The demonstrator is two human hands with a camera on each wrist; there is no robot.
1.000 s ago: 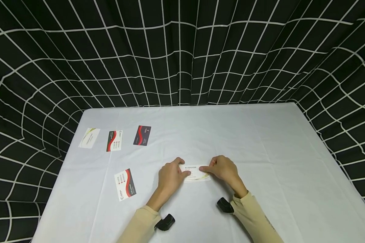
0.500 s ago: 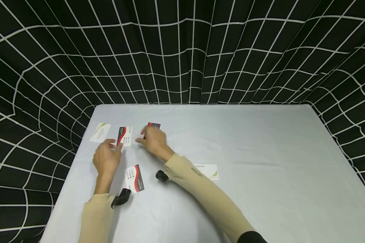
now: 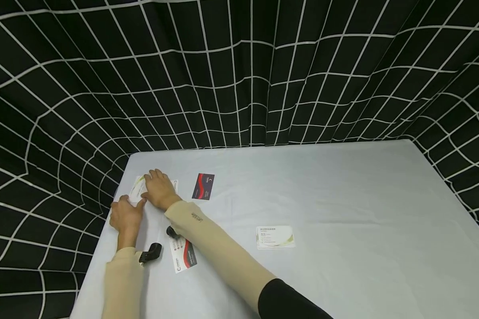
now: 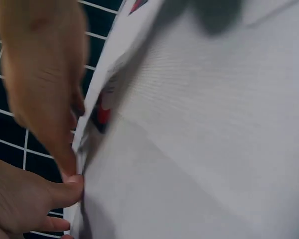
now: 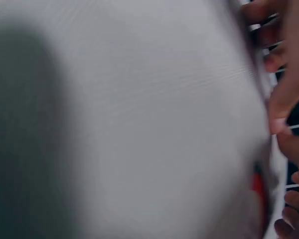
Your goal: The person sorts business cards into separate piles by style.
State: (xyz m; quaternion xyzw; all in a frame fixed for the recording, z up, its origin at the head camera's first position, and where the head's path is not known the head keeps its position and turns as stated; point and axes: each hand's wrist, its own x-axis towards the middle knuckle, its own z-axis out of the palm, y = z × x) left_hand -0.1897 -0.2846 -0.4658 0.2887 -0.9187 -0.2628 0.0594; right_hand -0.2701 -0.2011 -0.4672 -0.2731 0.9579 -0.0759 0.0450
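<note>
Far left on the white cloth-covered table point(image 3: 343, 199), a white rectangular card with a yellow-green curve point(image 3: 136, 190) lies by the left hand point(image 3: 126, 216) and right hand point(image 3: 159, 188); whether they pinch it, I cannot tell. Ideally, light pressure at its edges avoids bending.

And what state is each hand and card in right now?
left hand, grip unclear
right hand, grip unclear
leftmost card, partly hidden
card behind right hand, mostly hidden
dark card, flat, uncovered
nearest card, flat, partly hidden
rightmost card, flat, uncovered, perhaps stacked
</note>
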